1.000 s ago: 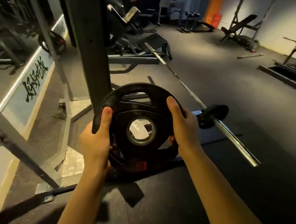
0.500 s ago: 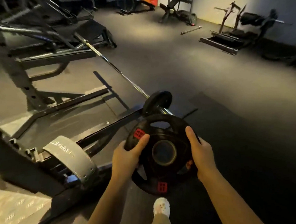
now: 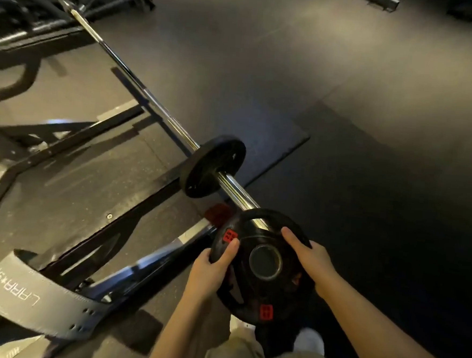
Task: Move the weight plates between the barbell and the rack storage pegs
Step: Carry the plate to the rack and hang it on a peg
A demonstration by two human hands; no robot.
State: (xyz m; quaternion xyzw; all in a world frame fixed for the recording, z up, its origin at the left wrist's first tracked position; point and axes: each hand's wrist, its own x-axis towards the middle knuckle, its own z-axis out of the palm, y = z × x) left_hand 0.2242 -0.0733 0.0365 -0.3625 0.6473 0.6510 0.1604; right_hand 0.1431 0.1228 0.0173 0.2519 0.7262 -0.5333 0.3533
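both hands are gripping a black weight plate (image 3: 262, 264) by its rim: the left hand (image 3: 209, 269) is curling round the left edge with its thumb on the face, and the right hand (image 3: 311, 258) is clasping the right edge. the plate is hanging at the near end of the barbell (image 3: 161, 112), its top edge overlapping the chrome sleeve (image 3: 239, 193). a smaller plate (image 3: 212, 166) is sitting further up the sleeve. a grey lifting belt (image 3: 25, 298) is draping over the rack base (image 3: 85, 238) to the left.
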